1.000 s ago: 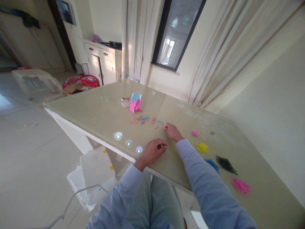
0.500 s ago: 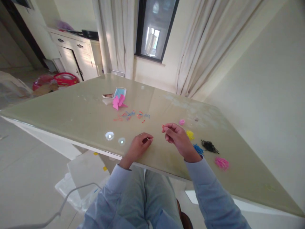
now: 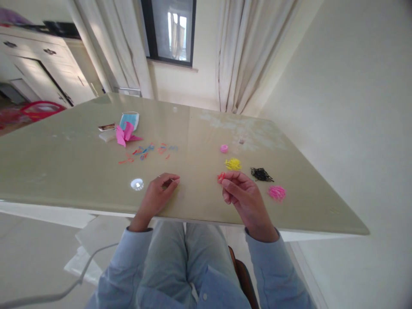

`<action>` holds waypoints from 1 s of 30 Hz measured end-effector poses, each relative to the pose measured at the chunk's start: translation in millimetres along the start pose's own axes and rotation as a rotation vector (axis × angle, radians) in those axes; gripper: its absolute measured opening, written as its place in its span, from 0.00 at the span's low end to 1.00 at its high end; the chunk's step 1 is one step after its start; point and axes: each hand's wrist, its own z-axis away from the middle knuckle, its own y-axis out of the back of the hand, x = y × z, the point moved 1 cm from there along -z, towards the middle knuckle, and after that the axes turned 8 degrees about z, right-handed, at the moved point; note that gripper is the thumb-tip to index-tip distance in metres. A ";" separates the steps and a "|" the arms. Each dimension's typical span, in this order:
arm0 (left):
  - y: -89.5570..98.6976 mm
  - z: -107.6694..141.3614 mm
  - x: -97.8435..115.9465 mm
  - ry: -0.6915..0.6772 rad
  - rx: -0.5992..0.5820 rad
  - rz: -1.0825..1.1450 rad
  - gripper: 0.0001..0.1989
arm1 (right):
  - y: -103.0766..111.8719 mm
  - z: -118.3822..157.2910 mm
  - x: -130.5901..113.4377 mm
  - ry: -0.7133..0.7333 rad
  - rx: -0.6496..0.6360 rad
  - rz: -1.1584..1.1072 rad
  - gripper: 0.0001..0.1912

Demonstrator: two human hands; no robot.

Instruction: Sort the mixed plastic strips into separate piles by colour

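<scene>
- Head view: my right hand [image 3: 246, 197] pinches the red bands [image 3: 220, 177] between thumb and fingertips, at its ten o'clock; their long axis is unclear.
- My left hand [image 3: 157, 195] is farther, at their nine o'clock, thumb and forefinger close together; I can't tell what's between.
- Versus the earlier frame, the pinch is nearer the yellow bands [image 3: 233, 164], now at one o'clock.

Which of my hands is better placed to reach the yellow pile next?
Right, I'd say: your right hand is close to the yellow pile, though it's holding a small red thing. Your left hand is farther away.
</scene>
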 end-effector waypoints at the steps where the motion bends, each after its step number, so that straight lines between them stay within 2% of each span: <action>1: -0.3 0.0 -0.8 0.004 0.000 -0.013 0.15 | 3.5 2.2 -0.3 0.000 0.003 -0.008 0.12; 7: -0.9 -0.3 -3.2 0.023 0.008 -0.087 0.17 | 19.5 11.7 -2.5 0.010 0.036 -0.051 0.10; 11: -1.2 -0.8 0.1 0.040 0.003 -0.111 0.18 | 31.8 8.1 2.1 0.038 0.077 -0.003 0.10; 14: -1.8 -1.0 2.0 0.049 -0.005 -0.126 0.18 | 46.8 0.4 12.8 0.086 0.187 0.188 0.10; 17: -2.1 -0.8 2.3 0.048 -0.009 -0.138 0.18 | 62.0 -7.8 25.2 0.153 0.352 0.509 0.11; 19: -2.1 -0.7 2.1 0.042 -0.007 -0.142 0.17 | 67.8 -12.2 32.0 0.171 0.396 0.684 0.11; 24: -2.3 -0.7 1.2 0.028 -0.002 -0.144 0.17 | 64.6 -20.8 40.7 0.168 0.317 0.914 0.11; 30: -3.2 0.0 -0.8 0.027 -0.005 -0.116 0.16 | 57.6 -29.7 44.5 0.191 0.302 1.030 0.11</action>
